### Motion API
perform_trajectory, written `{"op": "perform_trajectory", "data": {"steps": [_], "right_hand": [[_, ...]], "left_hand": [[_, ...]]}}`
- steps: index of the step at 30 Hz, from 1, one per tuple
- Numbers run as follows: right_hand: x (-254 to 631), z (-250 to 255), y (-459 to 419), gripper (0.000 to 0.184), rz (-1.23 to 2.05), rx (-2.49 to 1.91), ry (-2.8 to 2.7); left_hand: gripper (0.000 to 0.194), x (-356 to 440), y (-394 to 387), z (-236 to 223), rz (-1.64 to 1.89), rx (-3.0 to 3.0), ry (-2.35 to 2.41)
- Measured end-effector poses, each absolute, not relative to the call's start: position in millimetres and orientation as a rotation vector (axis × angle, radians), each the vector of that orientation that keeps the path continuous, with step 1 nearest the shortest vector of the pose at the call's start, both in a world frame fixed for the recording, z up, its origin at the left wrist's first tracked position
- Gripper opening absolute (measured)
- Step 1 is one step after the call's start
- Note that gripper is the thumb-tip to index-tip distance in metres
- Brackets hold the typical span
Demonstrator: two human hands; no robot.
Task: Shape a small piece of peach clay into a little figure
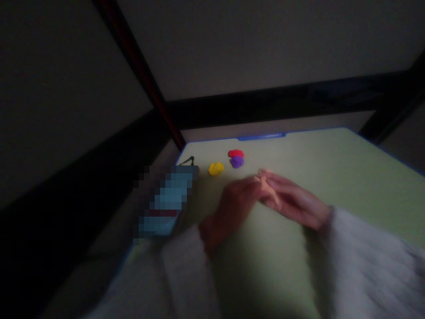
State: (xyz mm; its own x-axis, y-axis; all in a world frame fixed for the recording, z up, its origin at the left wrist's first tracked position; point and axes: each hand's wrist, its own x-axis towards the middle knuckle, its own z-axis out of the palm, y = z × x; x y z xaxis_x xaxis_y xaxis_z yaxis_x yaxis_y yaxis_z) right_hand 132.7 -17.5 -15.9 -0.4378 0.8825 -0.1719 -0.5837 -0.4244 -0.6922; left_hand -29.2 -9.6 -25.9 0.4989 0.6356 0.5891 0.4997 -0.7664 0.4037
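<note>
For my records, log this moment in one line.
Left hand: at peach clay, grip blurred | Right hand: holding it | Table: yellow clay; purple clay in front of red clay

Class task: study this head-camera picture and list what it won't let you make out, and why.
All in the head view:
- Peach piece: full shape, partly covered by fingers.
- Left hand: exact fingertip grip, blurred and dim.
- Right hand: separate fingers, blurred.
- Red lump: lower part, hidden by the purple lump.
- Bluish object: details, lost to pixelation.
- Right sleeve: remainder, cut off by picture edges.
</note>
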Motion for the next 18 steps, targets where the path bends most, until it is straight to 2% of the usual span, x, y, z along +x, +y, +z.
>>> {"op": "perform_trajectory", "data": {"steps": [10, 18], "right_hand": [[138.1, -18.8, -15.1, 0.023, 1.934, -0.613, -0.755], [139.1, -20.3, -12.7, 0.019, 1.868, -0.637, -0.867]], "left_hand": [[0.017, -29.4, -10.1, -27.5, 1.267, 2.602, 0.985], [0.018, -26.9, -13.9, -20.1, 1.101, 2.257, 1.096]]}}
